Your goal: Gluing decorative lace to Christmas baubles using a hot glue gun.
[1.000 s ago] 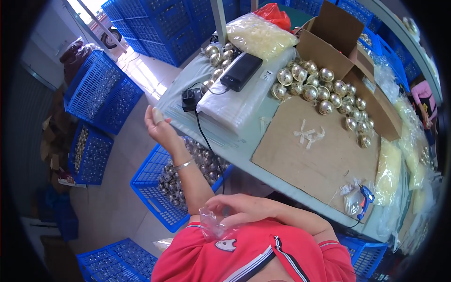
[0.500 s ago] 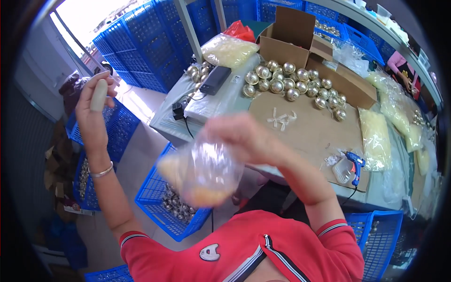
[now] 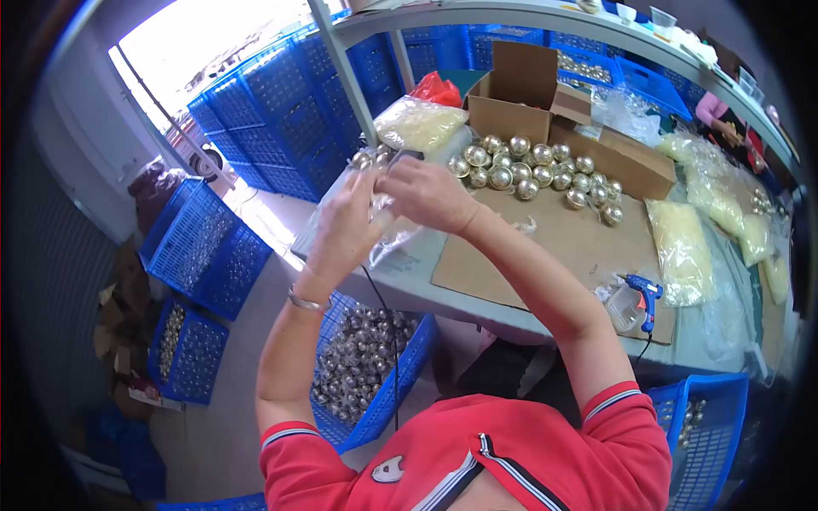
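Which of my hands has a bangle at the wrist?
Your left hand: a silvery bangle circles its wrist, while your right hand has a bare one.

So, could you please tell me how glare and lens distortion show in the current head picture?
Head view: the bright opening is blown out to white, and glare streaks the floor; head view: the grey shelf rail bows toward the rim, corners falling to black; head view: the gold balls carry bright highlights.
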Demonstrator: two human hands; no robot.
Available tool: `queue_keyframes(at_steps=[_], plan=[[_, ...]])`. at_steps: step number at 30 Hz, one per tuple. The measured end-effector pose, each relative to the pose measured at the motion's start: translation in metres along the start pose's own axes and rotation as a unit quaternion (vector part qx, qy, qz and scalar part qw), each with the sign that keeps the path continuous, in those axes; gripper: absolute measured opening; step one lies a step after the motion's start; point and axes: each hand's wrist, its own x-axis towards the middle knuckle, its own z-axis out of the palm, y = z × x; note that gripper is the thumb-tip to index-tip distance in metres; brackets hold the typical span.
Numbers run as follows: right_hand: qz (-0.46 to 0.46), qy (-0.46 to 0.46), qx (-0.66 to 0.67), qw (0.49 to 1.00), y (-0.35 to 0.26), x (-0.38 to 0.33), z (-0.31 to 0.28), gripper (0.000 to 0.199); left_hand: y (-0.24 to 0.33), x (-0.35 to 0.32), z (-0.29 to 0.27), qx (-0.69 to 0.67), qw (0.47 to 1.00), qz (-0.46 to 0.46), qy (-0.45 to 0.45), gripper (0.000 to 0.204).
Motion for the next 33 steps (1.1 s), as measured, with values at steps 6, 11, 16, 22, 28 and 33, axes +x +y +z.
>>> queue_keyframes(at_steps=[6,11,16,22,28,33], plan=[[0.152,-0.044,-0.075,0.985,-0.01,-0.039,-0.027,0.016,-0.025,-0.026,0.03,0.07,0.997,-0.007,0.02,0.029],[0.221,-0.045,-0.014,0.974,-0.005,-0.059,-0.031,0.007,0.025,-0.03,0.052,-0.163,0.978,-0.106,0.079,0.04],[0.195,0.002,0.019,0.981,-0.015,-0.05,-0.044,0.018,0.006,-0.041,0.081,-0.031,0.981,-0.189,-0.024,0.031],[0.305,-0.036,-0.103,0.946,-0.013,-0.116,-0.045,0.016,0.005,-0.042,0.1,-0.601,0.675,-0.42,0.079,0.016],[0.637,0.046,0.478,0.604,-0.011,-0.158,-0.032,0.012,-0.053,-0.054,0.138,-0.87,0.373,-0.318,-0.053,0.018],[0.538,0.258,0.718,0.358,0.008,-0.173,-0.03,0.018,-0.016,-0.045,0.132,-0.695,0.573,-0.432,-0.04,0.018]])
